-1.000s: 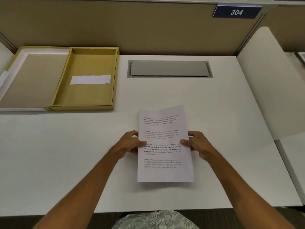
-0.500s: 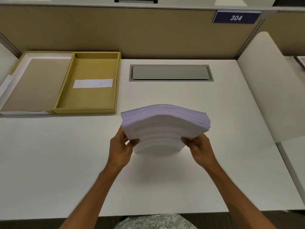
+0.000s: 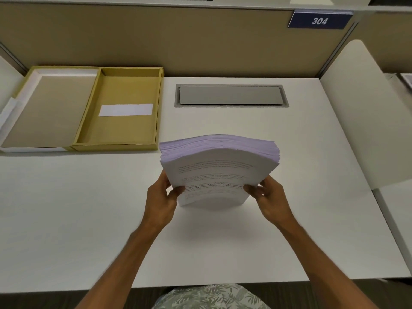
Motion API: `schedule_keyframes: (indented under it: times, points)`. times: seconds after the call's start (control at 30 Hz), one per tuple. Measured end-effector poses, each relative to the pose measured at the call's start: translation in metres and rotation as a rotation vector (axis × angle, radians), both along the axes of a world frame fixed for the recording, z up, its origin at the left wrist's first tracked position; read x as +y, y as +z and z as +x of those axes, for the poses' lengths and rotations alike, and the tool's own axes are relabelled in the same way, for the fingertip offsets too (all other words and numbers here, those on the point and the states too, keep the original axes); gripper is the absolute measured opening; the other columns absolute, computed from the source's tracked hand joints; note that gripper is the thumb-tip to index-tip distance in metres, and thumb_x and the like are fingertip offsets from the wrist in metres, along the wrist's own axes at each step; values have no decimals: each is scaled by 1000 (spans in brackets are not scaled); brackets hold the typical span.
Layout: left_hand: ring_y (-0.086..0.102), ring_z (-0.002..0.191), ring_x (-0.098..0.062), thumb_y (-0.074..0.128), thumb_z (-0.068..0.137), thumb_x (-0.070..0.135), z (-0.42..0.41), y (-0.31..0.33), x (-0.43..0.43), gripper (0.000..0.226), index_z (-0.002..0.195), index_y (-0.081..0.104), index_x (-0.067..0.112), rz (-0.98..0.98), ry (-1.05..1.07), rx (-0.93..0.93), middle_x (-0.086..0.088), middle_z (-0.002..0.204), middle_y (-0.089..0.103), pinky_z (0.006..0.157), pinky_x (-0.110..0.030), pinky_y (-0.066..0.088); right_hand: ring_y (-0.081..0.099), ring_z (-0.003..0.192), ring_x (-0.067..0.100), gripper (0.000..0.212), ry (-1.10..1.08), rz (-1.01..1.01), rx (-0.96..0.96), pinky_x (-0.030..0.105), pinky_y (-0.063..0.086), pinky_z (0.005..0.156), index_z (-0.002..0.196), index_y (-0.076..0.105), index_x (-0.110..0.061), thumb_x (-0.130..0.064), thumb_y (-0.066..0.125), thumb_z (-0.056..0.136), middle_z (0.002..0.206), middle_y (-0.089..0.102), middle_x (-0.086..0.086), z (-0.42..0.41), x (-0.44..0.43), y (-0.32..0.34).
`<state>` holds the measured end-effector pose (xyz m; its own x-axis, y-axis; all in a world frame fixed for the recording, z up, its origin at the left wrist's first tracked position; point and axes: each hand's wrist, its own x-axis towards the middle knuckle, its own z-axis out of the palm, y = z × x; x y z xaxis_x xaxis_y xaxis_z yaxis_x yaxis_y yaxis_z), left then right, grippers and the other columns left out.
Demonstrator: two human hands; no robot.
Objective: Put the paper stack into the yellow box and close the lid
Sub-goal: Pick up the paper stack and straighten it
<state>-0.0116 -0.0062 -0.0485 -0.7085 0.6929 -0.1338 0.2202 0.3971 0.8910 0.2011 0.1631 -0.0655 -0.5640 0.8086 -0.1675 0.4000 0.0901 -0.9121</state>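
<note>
**Paper stack raised off the counter, box open at upper left**

Lifted since a second ago: paper stack, flat on the counter then, now tipped up on its near edge at centre frame, far edge fanned and bowed upward, printed top sheet facing the camera. Barely changed from half a second ago.

Held from both sides. Left hand closed on the stack's left edge, thumb over the printed face, fingers hidden behind. Right hand closed on the right edge likewise, thumb on the front sheet. Both grips clamped on the paper, neither open. Near edge of the stack low, close to the counter; cannot tell whether touching it.

At upper left of the frame, yellow box, open, resting on the counter against the partition wall, well apart from the stack. Inside on its floor, a white strip. Lid folded out flat to the left of the tray, joined along the shared edge, tan inner face up, white border showing.

Above the stack, grey cable hatch set into the counter. At upper right, blue sign reading 304.
</note>
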Motion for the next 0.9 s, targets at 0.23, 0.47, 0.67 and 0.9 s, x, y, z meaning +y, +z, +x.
schedule_keyframes:
  times: [0.23, 0.47, 0.67, 0.9]
  points:
    - [58, 117, -11, 74, 83, 7, 8, 3, 1, 67, 130, 42, 43, 126, 27, -138, 30, 110, 62, 96, -30, 50, 65, 116, 21, 42, -25, -18, 46, 39, 56, 99, 137, 55, -13, -4, 62, 96, 117, 67, -13, -7, -12, 5]
    - [60, 118, -19, 62, 90, -8, 6, 13, 10, 56, 138, 46, 15, 284, 47, -186, -2, 121, 63, 94, -33, 57, 64, 116, 10, 43, -252, 10, 252, 20, 54, 94, 126, 55, -25, 5, 57, 95, 121, 68, -4, -17, -35, 24]
    - [60, 109, -6, 66, 86, -9, 6, 16, 12, 61, 134, 44, 21, 271, 56, -159, 12, 111, 61, 79, -14, 56, 63, 121, 14, 46, -325, -43, 170, 37, 53, 104, 134, 53, -20, 2, 62, 94, 125, 67, -4, -26, -44, 16]
    - [59, 113, -11, 72, 85, 4, 14, 20, 10, 62, 127, 40, 36, 298, 66, -162, 11, 114, 59, 86, -24, 57, 57, 127, 8, 58, -359, 4, 269, 28, 51, 102, 138, 47, -28, -8, 73, 89, 129, 64, -15, -24, -53, 31]
